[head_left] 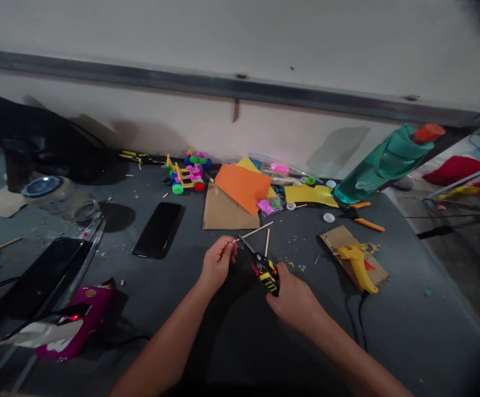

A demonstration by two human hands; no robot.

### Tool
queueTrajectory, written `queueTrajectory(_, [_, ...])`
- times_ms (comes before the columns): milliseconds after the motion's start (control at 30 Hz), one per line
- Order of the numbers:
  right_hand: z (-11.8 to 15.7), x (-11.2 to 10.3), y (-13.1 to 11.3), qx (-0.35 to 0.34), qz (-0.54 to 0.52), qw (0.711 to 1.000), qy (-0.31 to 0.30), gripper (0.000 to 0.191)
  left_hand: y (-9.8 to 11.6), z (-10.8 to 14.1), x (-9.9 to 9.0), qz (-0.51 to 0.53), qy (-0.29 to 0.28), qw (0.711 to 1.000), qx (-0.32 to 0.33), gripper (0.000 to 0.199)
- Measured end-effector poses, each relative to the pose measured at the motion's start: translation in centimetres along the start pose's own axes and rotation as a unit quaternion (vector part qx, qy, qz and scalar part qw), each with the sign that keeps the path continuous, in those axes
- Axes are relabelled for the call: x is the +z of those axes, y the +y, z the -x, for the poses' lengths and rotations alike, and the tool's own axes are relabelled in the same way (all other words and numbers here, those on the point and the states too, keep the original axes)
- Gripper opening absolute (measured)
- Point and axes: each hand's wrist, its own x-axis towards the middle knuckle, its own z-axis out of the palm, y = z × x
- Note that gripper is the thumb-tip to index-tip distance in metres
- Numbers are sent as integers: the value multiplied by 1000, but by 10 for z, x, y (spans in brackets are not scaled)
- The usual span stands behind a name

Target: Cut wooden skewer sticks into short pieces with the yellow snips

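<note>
My left hand pinches one end of a thin wooden stick above the dark table. In my right hand are long-nose pliers with black jaws and red, yellow and black handles. The jaw tips reach the stick close to my left fingertips; whether they grip it I cannot tell. A second short stick lies just behind the pliers. Beyond my hands are a piece of brown cardboard and an orange sheet on top of it.
A yellow glue gun rests on cardboard at right, near orange-handled pliers and a leaning green bottle. Leftward are a black phone, a glass jar and a magenta power strip with cords. Colourful toy cars stand behind.
</note>
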Motion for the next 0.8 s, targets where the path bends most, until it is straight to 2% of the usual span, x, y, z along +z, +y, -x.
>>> queueTrajectory(433, [1, 7, -12, -18, 8, 1000, 9, 24, 4, 0, -4, -65, 4, 998, 6, 29])
queueTrajectory(633, [3, 7, -14, -16, 26, 1000, -8, 24, 9, 0, -3, -104, 20, 994, 16, 28])
queueTrajectory(800, [4, 8, -15, -15, 47, 999, -9, 22, 10, 1, -2, -96, 23, 995, 7, 26])
